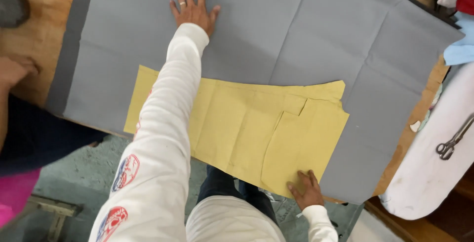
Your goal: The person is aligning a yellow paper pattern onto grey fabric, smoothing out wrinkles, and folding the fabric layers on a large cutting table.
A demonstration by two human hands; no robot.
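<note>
A large grey fabric sheet (296, 39) lies spread over a wooden table (39, 30). On its near part lies a yellow-brown paper pattern (247, 123) with fold creases. My left hand (193, 6) is stretched far out, flat on the grey fabric with fingers spread, a ring on one finger. My right hand (306, 188) presses flat on the near corner of the paper pattern at the table's front edge. Neither hand grips anything. My white sleeve crosses over the left part of the pattern.
A white padded board (424, 173) at the right carries metal scissors (452, 143). Light blue cloth (459, 49) and red cloth lie at the far right. Another person in dark blue and pink (24, 138) stands at the left. A grey-green floor lies below.
</note>
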